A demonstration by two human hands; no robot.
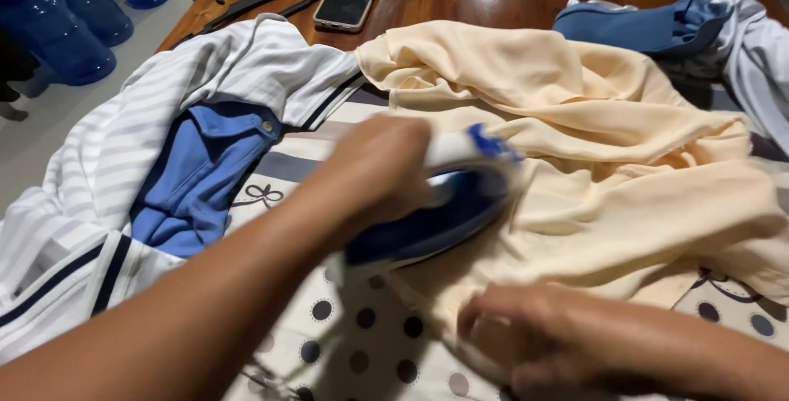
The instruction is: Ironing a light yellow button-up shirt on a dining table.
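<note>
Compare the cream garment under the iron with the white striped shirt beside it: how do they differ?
The cream garment is plain; the white striped shirt has faint stripes and dark trim. The iron and right hand rest on the cream garment; the striped shirt lies untouched, left of it. Both lie crumpled.

A blue and white iron [431,216] sits flat on a crumpled cream cloth [592,163] spread over the table.
</note>
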